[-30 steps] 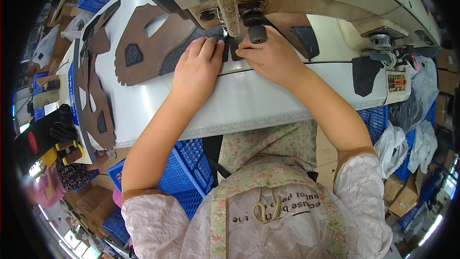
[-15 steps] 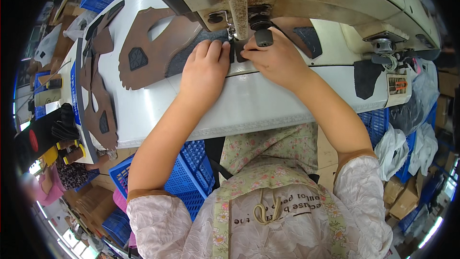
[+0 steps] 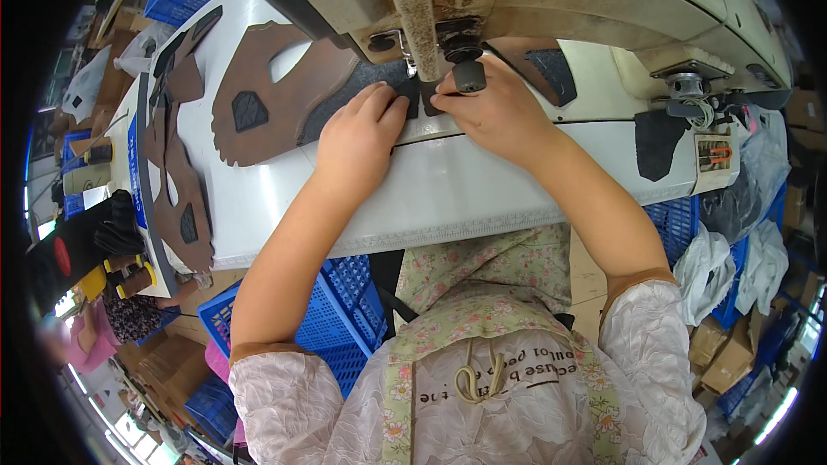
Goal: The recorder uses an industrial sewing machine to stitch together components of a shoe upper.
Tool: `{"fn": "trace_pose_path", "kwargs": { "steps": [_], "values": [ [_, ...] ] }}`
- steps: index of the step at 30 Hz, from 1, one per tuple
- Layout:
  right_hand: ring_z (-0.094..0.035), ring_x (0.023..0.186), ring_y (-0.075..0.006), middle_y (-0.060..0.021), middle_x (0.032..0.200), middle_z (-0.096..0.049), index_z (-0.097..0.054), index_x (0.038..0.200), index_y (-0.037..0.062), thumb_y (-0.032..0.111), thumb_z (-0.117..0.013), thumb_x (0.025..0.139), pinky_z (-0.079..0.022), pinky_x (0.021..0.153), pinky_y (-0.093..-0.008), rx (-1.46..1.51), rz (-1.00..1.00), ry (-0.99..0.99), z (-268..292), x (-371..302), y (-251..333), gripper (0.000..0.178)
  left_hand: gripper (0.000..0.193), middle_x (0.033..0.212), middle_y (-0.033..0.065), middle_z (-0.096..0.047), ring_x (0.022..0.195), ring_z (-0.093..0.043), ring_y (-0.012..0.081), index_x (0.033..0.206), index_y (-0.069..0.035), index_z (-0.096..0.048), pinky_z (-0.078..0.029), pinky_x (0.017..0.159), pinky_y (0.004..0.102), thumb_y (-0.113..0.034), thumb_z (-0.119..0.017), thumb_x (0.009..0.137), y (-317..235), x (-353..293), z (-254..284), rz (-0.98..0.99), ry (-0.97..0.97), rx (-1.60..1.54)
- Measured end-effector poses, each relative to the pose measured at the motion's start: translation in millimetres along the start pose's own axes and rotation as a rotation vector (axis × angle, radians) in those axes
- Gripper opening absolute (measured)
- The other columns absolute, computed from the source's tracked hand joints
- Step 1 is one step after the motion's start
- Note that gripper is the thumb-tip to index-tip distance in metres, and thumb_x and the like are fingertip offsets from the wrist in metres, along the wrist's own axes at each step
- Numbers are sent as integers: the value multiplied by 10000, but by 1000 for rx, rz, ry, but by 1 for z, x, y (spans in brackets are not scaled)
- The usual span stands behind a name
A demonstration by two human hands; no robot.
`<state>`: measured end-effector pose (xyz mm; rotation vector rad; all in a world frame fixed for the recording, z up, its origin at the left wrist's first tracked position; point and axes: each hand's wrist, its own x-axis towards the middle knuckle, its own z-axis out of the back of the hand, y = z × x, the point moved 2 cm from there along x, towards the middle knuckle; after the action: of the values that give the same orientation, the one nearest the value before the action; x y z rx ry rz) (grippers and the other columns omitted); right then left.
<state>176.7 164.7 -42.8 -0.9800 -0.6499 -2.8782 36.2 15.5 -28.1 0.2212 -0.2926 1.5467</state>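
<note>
At the sewing machine (image 3: 517,0), a brown leather piece (image 3: 258,125) with an oval cut-out and a dark grey felt-like lining (image 3: 349,99) lies on the bed. My left hand (image 3: 362,138) is open and rests on the lining's near edge, its fingers bent slightly, left of the presser foot (image 3: 408,60). My right hand (image 3: 500,116) is closed, thumb and forefinger pinching the edge of a brown leather part just right of the foot. The machine head partly hides what lies beneath it. More brown leather with a dark patch (image 3: 551,73) shows beyond my right hand.
Several brown leather pieces (image 3: 183,172) hang over the table's left end. A black piece (image 3: 659,142) lies at the right near a thread guide (image 3: 689,82). Below the table stands a blue crate (image 3: 345,310). A person in pink (image 3: 95,331) is at the far left.
My left hand has shifted slightly left and toward me, its fingers spreading a little. The leather piece on the left has moved slightly nearer. My right hand has barely moved.
</note>
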Motion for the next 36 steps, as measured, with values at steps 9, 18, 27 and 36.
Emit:
{"fn": "trace_pose_path", "kwargs": {
  "steps": [9, 18, 27, 36],
  "values": [
    [-591, 872, -226, -44, 789, -633, -724, 817, 44, 68, -666, 695, -488, 777, -384, -27, 32, -51, 0, 3, 4, 136, 262, 1151, 135, -642, 1107, -612, 295, 1051, -12, -676, -543, 857, 385, -49, -621, 798, -10, 4, -1, 26, -18, 71],
    [-584, 879, -221, -38, 798, -638, -740, 842, 67, 70, -682, 682, -488, 792, -366, -49, 31, -46, -3, 2, -2, 170, 378, 1214, 135, -635, 1162, -596, 296, 1145, -4, -657, -523, 908, 381, -46, -596, 774, -10, 3, -7, 18, -11, 115],
    [-583, 880, -231, -49, 788, -624, -751, 854, 68, 93, -689, 669, -502, 752, -365, -76, 32, -49, -2, 3, -4, 197, 348, 1180, 129, -655, 1120, -611, 280, 1113, 10, -667, -526, 885, 372, -45, -600, 777, -8, 8, -6, 19, -50, 126],
    [-612, 974, -236, -41, 943, -685, -748, 847, 81, 80, -684, 708, -524, 809, -360, -96, -29, -22, -1, 5, -1, 153, 225, 1096, 100, -661, 1006, -630, 283, 1061, -25, -682, -534, 801, 374, -70, -607, 854, -6, 13, -9, 65, -128, 84]
  ]
}}
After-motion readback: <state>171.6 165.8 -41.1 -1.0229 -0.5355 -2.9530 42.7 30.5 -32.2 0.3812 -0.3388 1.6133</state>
